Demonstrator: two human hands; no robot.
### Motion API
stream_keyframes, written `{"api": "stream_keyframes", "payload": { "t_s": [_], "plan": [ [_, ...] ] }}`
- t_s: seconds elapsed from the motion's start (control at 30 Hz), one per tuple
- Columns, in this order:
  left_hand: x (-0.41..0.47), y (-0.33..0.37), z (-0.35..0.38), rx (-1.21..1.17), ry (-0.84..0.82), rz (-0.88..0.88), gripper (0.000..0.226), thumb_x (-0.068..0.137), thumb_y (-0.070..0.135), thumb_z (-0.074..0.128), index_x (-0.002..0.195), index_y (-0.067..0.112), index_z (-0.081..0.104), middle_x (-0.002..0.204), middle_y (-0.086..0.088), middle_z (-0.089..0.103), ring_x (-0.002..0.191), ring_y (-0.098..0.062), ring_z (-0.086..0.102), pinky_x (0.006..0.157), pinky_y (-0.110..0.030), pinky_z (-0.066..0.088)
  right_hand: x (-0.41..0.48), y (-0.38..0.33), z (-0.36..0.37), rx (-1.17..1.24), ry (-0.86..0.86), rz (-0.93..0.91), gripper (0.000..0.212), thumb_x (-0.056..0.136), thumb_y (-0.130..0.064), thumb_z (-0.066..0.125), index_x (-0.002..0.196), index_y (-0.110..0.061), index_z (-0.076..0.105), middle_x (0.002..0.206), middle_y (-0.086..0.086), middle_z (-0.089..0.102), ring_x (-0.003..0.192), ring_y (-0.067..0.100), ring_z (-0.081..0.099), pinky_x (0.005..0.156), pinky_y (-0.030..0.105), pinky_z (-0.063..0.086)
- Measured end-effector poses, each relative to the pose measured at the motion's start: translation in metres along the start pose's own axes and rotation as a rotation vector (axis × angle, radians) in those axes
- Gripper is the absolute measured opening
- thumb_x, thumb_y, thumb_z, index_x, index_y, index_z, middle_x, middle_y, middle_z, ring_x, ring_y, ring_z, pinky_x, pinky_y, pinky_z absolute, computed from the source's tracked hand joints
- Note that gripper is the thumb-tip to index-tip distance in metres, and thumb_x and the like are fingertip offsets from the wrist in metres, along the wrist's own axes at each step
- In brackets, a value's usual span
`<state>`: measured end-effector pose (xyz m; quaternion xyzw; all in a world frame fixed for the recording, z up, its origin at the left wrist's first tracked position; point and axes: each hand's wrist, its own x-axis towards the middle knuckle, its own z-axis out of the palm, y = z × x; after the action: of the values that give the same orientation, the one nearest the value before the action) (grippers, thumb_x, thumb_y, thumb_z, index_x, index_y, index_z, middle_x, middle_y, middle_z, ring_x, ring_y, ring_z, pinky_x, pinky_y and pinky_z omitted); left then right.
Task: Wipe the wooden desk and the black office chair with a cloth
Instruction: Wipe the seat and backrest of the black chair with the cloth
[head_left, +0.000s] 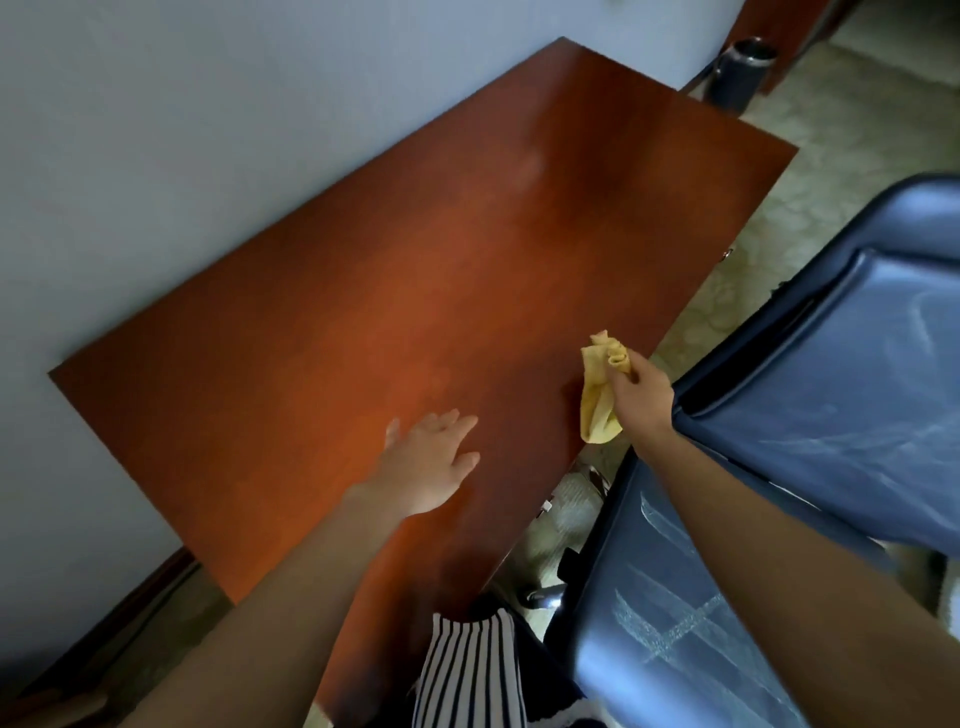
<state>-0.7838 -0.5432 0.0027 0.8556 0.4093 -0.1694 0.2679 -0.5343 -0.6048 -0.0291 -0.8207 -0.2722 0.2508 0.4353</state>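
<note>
An office: wooden desk (415, 291), office chair (810, 415), plain wall (182, 130)

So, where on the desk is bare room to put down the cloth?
Most of the desk is bare: from the wall edge to the far corner. Only the near edge is occupied, by the left hand and the right hand holding the cloth.

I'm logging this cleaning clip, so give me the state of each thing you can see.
Reddish-brown wooden desk: top bare.
Crumpled yellow cloth: bunched, hanging from right hand.
Right hand: gripping the cloth.
Left hand: open, fingers spread over the desk.
Black office chair: streaky marks on its surface.
</note>
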Motion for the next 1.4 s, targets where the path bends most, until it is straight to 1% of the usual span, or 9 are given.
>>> {"api": "stream_keyframes", "payload": {
  "t_s": [0.27, 0.43, 0.53, 0.7, 0.9, 1.07, 1.2, 1.3, 1.4],
  "plan": [
    [-0.06, 0.034, -0.001, -0.461, 0.033, 0.275, 0.053, 0.1, 0.035, 0.041, 0.149, 0.021, 0.025, 0.155, 0.003, 0.026, 0.141, -0.01, 0.024, 0.115, -0.024, 0.015, -0.12, -0.052, -0.012, 0.795, 0.172, 0.15, 0.017, 0.098, -0.023, 0.052, 0.106, -0.02, 0.066, 0.111, 0.005, 0.068, 0.106, 0.02, 0.063, 0.095, 0.039, 0.05],
    [-0.119, 0.054, 0.016, -0.552, 0.114, 0.473, 0.061, 0.096, 0.034, 0.052, 0.149, 0.025, 0.024, 0.153, 0.012, 0.024, 0.137, 0.001, 0.021, 0.106, -0.011, 0.015, -0.225, -0.057, -0.019, 1.154, 0.23, 0.182, 0.022, 0.1, -0.023, 0.047, 0.113, -0.015, 0.063, 0.115, 0.011, 0.068, 0.107, 0.023, 0.064, 0.095, 0.042, 0.05],
    [-0.159, 0.068, 0.025, -0.627, 0.098, 0.591, 0.06, 0.09, 0.029, 0.062, 0.144, 0.025, 0.036, 0.136, 0.021, 0.039, 0.113, 0.017, 0.034, 0.086, 0.007, 0.023, -0.28, -0.057, -0.025, 1.293, 0.281, 0.173, 0.027, 0.101, -0.025, 0.044, 0.12, -0.014, 0.059, 0.117, 0.013, 0.066, 0.107, 0.024, 0.064, 0.095, 0.043, 0.049],
    [-0.227, 0.104, 0.064, -0.727, -0.023, 0.727, 0.036, 0.08, 0.019, 0.073, 0.113, 0.026, 0.059, 0.106, 0.009, 0.064, 0.098, -0.003, 0.06, 0.087, -0.025, 0.048, -0.373, -0.044, -0.049, 1.429, 0.371, 0.149, 0.039, 0.1, -0.031, 0.042, 0.132, -0.011, 0.052, 0.124, 0.013, 0.062, 0.11, 0.021, 0.061, 0.093, 0.036, 0.048],
    [-0.283, 0.15, 0.12, -0.673, 0.053, 0.826, 0.022, 0.077, 0.019, 0.071, 0.089, 0.023, 0.054, 0.083, 0.008, 0.06, 0.075, -0.007, 0.055, 0.064, -0.021, 0.044, -0.461, -0.022, -0.09, 1.311, 0.352, -0.061, 0.019, 0.099, -0.032, 0.044, 0.104, -0.019, 0.057, 0.085, -0.004, 0.056, 0.083, 0.008, 0.058, 0.083, 0.03, 0.044],
    [-0.319, 0.183, 0.155, -0.566, 0.15, 0.95, 0.008, 0.091, 0.024, 0.058, 0.098, 0.023, 0.054, 0.086, 0.006, 0.063, 0.078, -0.016, 0.059, 0.067, -0.04, 0.049, -0.508, 0.007, -0.125, 1.114, 0.412, -0.067, 0.037, 0.094, -0.04, 0.046, 0.119, -0.015, 0.057, 0.088, -0.007, 0.06, 0.083, 0.002, 0.057, 0.076, 0.02, 0.045],
    [-0.339, 0.215, 0.184, -0.511, 0.195, 1.002, 0.005, 0.094, 0.022, 0.055, 0.097, 0.019, 0.057, 0.079, 0.001, 0.062, 0.072, -0.017, 0.055, 0.064, -0.038, 0.044, -0.55, 0.051, -0.16, 0.921, 0.468, 0.08, 0.033, 0.097, -0.043, 0.041, 0.12, -0.034, 0.063, 0.103, -0.016, 0.067, 0.101, -0.003, 0.058, 0.095, 0.025, 0.038],
    [-0.355, 0.246, 0.217, -0.435, 0.179, 1.007, 0.011, 0.095, 0.024, 0.052, 0.099, 0.016, 0.059, 0.082, -0.001, 0.064, 0.074, -0.019, 0.056, 0.066, -0.037, 0.044, -0.587, 0.097, -0.196, 0.703, 0.556, 0.159, 0.024, 0.097, -0.027, 0.049, 0.097, -0.034, 0.072, 0.104, -0.018, 0.069, 0.101, -0.007, 0.059, 0.084, 0.018, 0.039],
    [-0.368, 0.268, 0.256, -0.381, 0.137, 0.958, 0.013, 0.096, 0.027, 0.049, 0.1, 0.02, 0.059, 0.084, 0.002, 0.064, 0.075, -0.018, 0.055, 0.063, -0.031, 0.038, -0.62, 0.141, -0.229, 0.472, 0.53, 0.266, 0.016, 0.09, -0.018, 0.063, 0.102, -0.027, 0.067, 0.108, -0.009, 0.068, 0.107, 0.005, 0.059, 0.089, 0.019, 0.043]
  ]
}}
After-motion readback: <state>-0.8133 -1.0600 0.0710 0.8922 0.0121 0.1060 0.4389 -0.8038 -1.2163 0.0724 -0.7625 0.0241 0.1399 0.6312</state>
